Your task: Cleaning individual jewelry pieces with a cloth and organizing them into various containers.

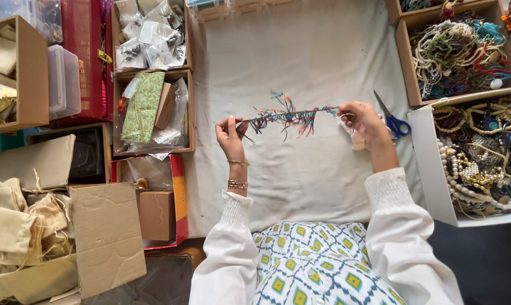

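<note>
Your left hand (231, 134) and right hand (363, 120) pinch the multicoloured tasselled cord (289, 116) taut at its ends; excess tension may snap it or tangle its tassels.

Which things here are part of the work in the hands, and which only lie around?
In use:
- left hand and right hand, each pinching one end
- tasselled cord, stretched between them

Lying about:
- scissors on the white cloth
- bead boxes
- green pouch
- cloth bags
- cardboard sheet
</note>
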